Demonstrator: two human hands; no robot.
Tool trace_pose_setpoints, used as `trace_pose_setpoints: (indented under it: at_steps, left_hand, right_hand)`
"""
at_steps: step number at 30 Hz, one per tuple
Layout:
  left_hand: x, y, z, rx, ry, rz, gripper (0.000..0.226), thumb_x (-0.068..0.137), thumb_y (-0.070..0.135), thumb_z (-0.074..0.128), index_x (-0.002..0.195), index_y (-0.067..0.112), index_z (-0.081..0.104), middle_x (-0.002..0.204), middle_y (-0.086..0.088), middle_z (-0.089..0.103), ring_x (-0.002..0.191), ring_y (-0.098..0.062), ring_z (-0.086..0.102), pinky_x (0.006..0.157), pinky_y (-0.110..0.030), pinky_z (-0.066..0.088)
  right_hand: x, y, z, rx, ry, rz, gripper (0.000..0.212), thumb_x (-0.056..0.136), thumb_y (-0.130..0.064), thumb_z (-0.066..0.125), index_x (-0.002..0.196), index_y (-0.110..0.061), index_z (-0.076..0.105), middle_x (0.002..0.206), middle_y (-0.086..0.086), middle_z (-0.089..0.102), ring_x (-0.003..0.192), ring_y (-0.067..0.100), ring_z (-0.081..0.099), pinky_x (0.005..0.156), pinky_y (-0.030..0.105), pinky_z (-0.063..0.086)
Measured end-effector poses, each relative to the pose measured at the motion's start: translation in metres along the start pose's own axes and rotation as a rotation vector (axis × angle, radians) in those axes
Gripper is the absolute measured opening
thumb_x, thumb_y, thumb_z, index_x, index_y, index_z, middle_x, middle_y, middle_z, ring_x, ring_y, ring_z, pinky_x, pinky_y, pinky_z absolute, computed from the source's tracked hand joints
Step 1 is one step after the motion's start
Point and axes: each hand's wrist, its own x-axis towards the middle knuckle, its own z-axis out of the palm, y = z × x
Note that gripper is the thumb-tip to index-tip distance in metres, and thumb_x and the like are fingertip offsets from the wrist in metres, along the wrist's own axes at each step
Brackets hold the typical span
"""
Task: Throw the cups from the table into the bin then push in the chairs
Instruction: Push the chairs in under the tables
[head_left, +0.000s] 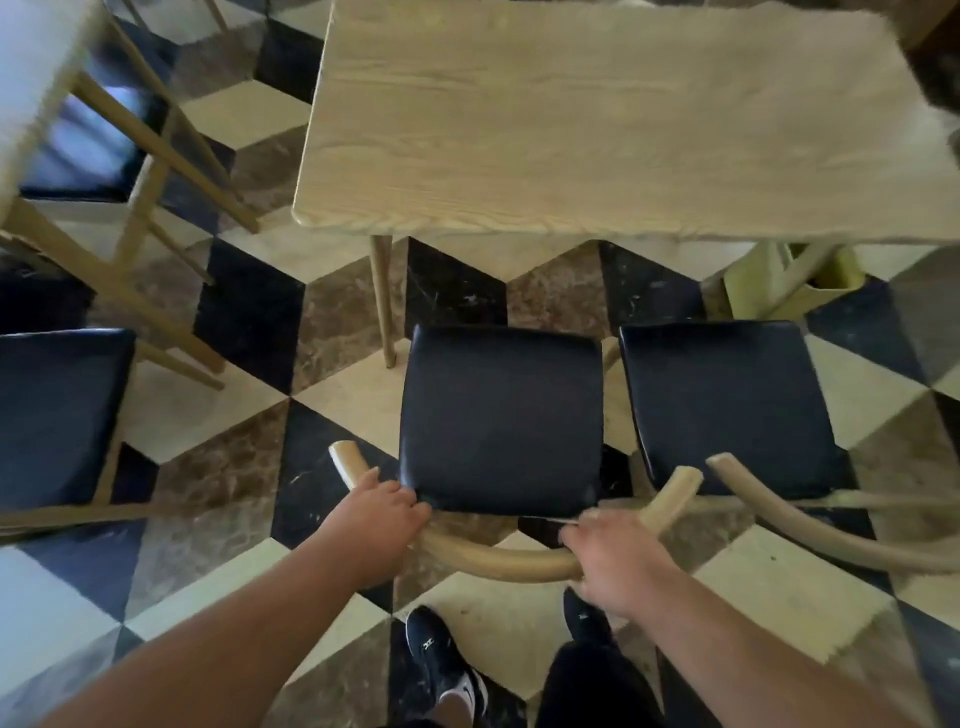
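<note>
A chair with a black padded seat (501, 415) and a curved wooden backrest (498, 558) stands in front of me, its seat short of the light wooden table (597, 124). My left hand (376, 512) grips the left part of that backrest. My right hand (610, 553) grips the right part. A second black-seated chair (727, 400) stands just to the right, also back from the table edge. No cups show on the tabletop.
A pale yellow-green bin (821, 283) sits under the table's right side. Another black-seated chair (60, 410) and a second table's legs (156, 156) are on the left. The floor is chequered tile; my black shoes (447, 660) are below.
</note>
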Motion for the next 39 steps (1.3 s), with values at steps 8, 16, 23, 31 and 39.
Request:
trace_pose_setpoints:
  at_steps: [8, 16, 23, 31, 39]
  left_hand:
    - [0.03, -0.026, 0.004, 0.056, 0.016, 0.107, 0.03, 0.093, 0.037, 0.062, 0.122, 0.031, 0.058, 0.118, 0.003, 0.069, 0.112, -0.025, 0.062, 0.1, -0.048, 0.044]
    - [0.055, -0.057, -0.021, 0.062, 0.069, 0.054, 0.031, 0.094, 0.041, 0.063, 0.123, 0.032, 0.058, 0.118, 0.004, 0.068, 0.113, -0.023, 0.061, 0.105, -0.045, 0.043]
    - [0.083, -0.085, -0.042, 0.099, 0.068, 0.011, 0.037, 0.093, 0.044, 0.064, 0.127, 0.033, 0.057, 0.116, 0.004, 0.068, 0.11, -0.023, 0.062, 0.103, -0.043, 0.043]
    - [0.115, -0.11, -0.065, 0.07, 0.066, -0.018, 0.037, 0.089, 0.045, 0.064, 0.125, 0.036, 0.058, 0.113, 0.008, 0.068, 0.109, -0.021, 0.062, 0.103, -0.042, 0.041]
    - [0.141, -0.123, -0.096, 0.063, 0.046, -0.043, 0.036, 0.091, 0.041, 0.063, 0.126, 0.036, 0.057, 0.112, 0.009, 0.068, 0.108, -0.02, 0.062, 0.102, -0.042, 0.042]
  right_hand:
    - [0.012, -0.001, -0.004, -0.038, 0.012, 0.079, 0.027, 0.089, -0.044, 0.071, 0.11, -0.029, 0.064, 0.101, -0.003, 0.066, 0.095, 0.024, 0.059, 0.091, 0.044, 0.047]
    - [0.04, 0.015, -0.041, 0.005, 0.082, 0.108, 0.021, 0.089, -0.043, 0.073, 0.105, -0.032, 0.066, 0.095, -0.008, 0.067, 0.089, 0.019, 0.063, 0.087, 0.041, 0.049]
    - [0.071, 0.036, -0.066, 0.013, 0.109, 0.064, 0.021, 0.09, -0.045, 0.072, 0.105, -0.032, 0.065, 0.093, -0.007, 0.065, 0.087, 0.02, 0.062, 0.087, 0.046, 0.049]
    - [0.103, 0.072, -0.094, 0.002, 0.131, 0.024, 0.026, 0.09, -0.046, 0.074, 0.108, -0.029, 0.067, 0.097, -0.006, 0.068, 0.09, 0.02, 0.064, 0.087, 0.046, 0.051]
    - [0.131, 0.11, -0.117, 0.017, 0.154, 0.003, 0.027, 0.09, -0.047, 0.074, 0.109, -0.03, 0.067, 0.098, -0.005, 0.068, 0.092, 0.019, 0.063, 0.087, 0.045, 0.05]
